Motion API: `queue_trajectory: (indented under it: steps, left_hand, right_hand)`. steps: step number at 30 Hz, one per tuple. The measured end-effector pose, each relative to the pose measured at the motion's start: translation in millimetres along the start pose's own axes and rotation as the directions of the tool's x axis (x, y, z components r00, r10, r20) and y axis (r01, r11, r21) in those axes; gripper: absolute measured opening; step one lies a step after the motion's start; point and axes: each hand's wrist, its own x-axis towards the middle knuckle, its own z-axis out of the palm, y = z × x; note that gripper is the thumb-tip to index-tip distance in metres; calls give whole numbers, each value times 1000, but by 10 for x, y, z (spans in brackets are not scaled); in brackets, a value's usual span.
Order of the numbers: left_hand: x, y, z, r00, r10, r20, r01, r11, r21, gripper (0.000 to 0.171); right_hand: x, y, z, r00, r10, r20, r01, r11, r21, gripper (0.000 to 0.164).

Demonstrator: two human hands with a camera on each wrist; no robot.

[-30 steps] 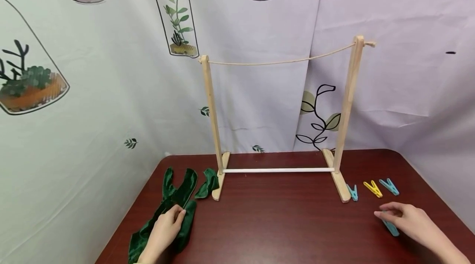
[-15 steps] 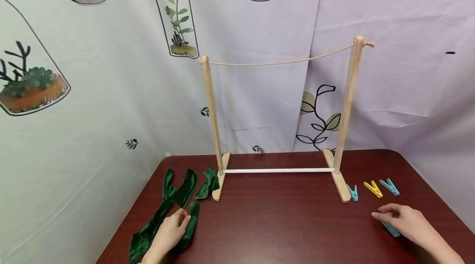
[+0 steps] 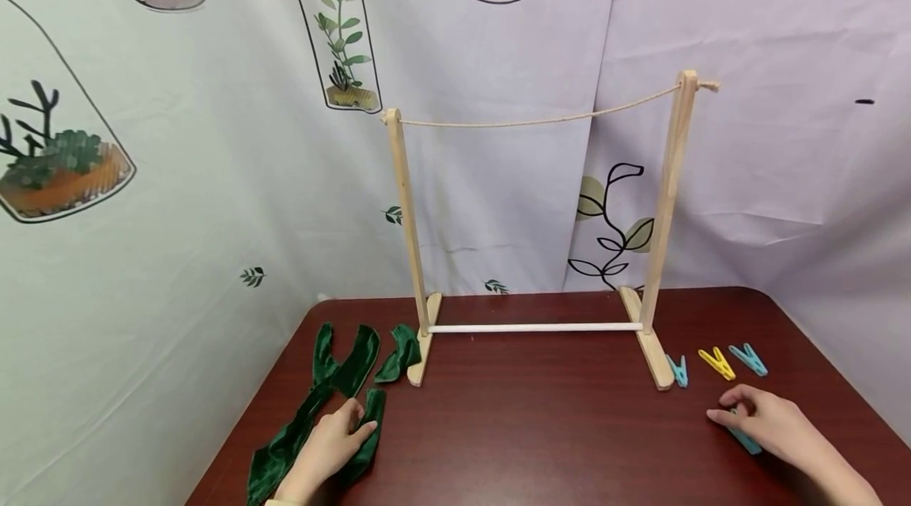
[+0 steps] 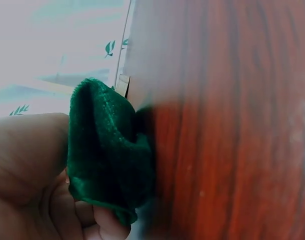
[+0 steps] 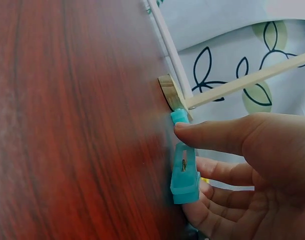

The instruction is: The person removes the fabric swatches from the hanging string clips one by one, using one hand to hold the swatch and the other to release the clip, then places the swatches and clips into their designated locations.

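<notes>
In the head view my left hand (image 3: 322, 449) holds a green velvet cloth (image 3: 372, 436) at the left of the table. The left wrist view shows that cloth (image 4: 117, 155) folded between thumb and fingers, its lower part hidden. More green velvet (image 3: 281, 451) lies left of the hand, and a small crumpled piece (image 3: 404, 352) touches the rack's left foot. At the right, my right hand (image 3: 774, 425) pinches a blue clothespin (image 5: 186, 181) just at the tabletop. Fingers partly cover it in the head view.
A wooden rack (image 3: 669, 198) with a sagging string (image 3: 512, 124) and a white lower bar (image 3: 534, 328) stands at the back. Near its right foot lie a blue clothespin (image 3: 679, 371), a yellow clothespin (image 3: 717, 364) and another blue clothespin (image 3: 749, 360). Patterned fabric (image 3: 498, 213) hangs behind the table.
My left hand has shifted right, drawing the held cloth's end the same way, apart from the other velvet. The right hand has moved slightly left with its clothespin.
</notes>
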Motion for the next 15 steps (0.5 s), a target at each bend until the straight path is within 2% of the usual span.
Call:
queue_trajectory:
  steps: [15]
  left_hand:
    - [26,-66,-121,1000,-22,23,20,998,64,21]
  right_hand:
    - [-28,-9,2,1000,-1,-3,1,1000,-1,41]
